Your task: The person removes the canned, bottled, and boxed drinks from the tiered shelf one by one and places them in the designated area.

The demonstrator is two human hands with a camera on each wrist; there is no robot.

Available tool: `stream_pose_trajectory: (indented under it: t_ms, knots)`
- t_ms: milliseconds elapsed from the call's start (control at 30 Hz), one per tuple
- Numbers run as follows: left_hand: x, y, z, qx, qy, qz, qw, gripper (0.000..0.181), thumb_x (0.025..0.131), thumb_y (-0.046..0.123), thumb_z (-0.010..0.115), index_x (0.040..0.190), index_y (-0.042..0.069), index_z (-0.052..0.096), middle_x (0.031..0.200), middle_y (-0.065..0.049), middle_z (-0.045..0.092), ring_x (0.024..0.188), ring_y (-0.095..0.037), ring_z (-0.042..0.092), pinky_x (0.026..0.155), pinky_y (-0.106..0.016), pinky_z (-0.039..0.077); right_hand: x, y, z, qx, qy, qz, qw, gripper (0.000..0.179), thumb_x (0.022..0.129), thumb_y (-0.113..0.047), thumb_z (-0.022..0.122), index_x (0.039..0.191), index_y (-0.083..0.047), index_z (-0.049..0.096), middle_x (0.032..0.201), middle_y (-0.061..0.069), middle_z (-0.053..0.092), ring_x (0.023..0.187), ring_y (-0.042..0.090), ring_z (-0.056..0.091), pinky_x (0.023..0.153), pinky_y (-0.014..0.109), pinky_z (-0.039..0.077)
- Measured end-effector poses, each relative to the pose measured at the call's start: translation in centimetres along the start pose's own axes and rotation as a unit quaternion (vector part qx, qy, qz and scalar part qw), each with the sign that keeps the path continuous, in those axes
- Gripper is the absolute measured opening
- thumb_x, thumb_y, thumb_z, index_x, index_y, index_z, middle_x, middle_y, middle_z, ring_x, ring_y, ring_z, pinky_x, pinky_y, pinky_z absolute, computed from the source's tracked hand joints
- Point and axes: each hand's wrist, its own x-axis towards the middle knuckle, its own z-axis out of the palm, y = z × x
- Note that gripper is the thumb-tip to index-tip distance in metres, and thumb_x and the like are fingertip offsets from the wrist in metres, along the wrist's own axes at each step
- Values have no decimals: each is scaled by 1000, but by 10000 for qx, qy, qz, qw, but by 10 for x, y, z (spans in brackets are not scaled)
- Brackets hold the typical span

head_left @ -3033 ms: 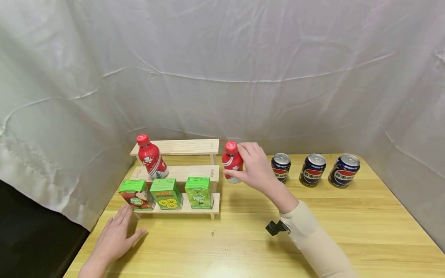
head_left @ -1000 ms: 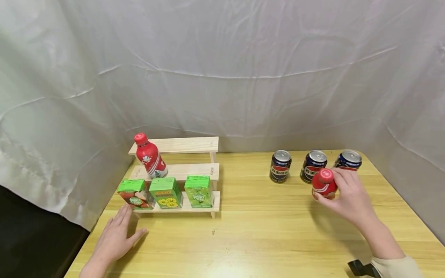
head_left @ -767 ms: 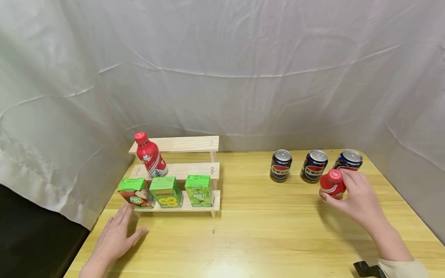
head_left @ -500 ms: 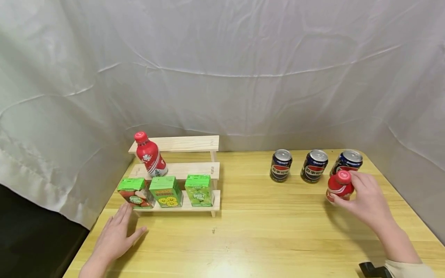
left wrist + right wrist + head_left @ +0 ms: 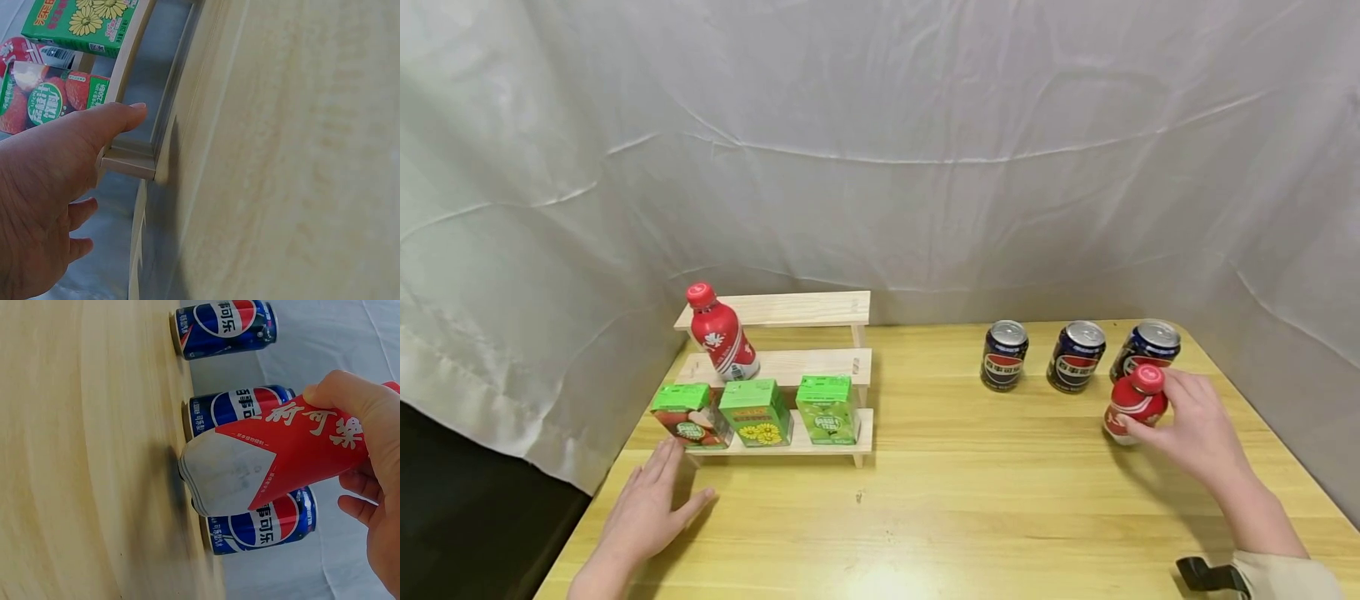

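Note:
My right hand grips a red plastic cola bottle with a white lower part, its thumb and fingers around the upper body. In the right wrist view the bottle leans slightly, its base close over the table, and it overlaps two of the blue cola cans. In the head view it stands just in front of the rightmost can. My left hand lies with extended fingers at the front left corner of the wooden rack, fingertips close by the red-and-green juice carton.
Two more cola cans, the left and the middle, stand along the back. On the rack's middle step is another red bottle; the bottom step also bears a chrysanthemum drink carton and a light green carton. Grey cloth encloses the table.
My right hand has carried the red bottle from beside the rack rightwards to the front of the rightmost can, where it has lately slowed and straightened a little. My left hand has stayed put.

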Motion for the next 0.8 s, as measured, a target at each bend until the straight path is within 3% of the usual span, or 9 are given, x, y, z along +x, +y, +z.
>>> stream_pose_trajectory:
  t_ms: [800]
  knots:
    - [0,2,-1,-3,-55,-36,10000,101,89,57,61,150,-12,20,153,-37,23,143,-50,24,111,-69,22,9,15,4,259,-551,452,9971,63,65,-17,85,113,8,53,111,34,56,103,46,43,85,56,36]
